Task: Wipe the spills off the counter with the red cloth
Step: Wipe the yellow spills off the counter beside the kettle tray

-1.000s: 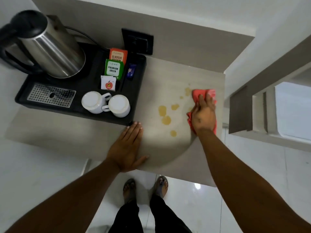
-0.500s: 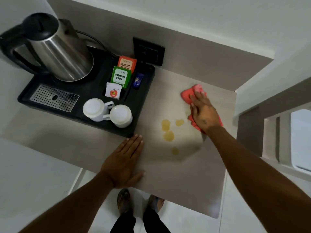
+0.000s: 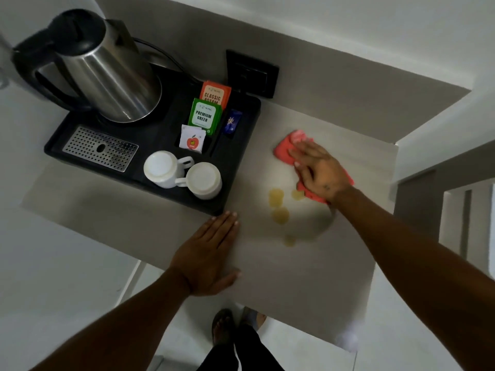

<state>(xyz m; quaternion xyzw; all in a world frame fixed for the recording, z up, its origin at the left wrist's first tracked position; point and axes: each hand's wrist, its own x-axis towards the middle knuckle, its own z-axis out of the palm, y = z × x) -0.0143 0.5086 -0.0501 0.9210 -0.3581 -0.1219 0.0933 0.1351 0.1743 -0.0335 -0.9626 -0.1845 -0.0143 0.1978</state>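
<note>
The red cloth lies flat on the beige counter, right of the tray. My right hand presses down on it with fingers spread, covering most of it. Several yellow spills sit just below and left of the cloth: one drop, a second, a small one, and another at the cloth's edge. My left hand rests flat, palm down, on the counter's front edge, holding nothing.
A black tray on the counter's left carries a steel kettle, two upturned white cups, tea sachets and a drip grate. A black wall socket sits behind. My feet show under the counter edge.
My right hand has swept the cloth from the counter's right side towards the left and back, over the upper spots, which no longer show. My left hand has stayed put.
</note>
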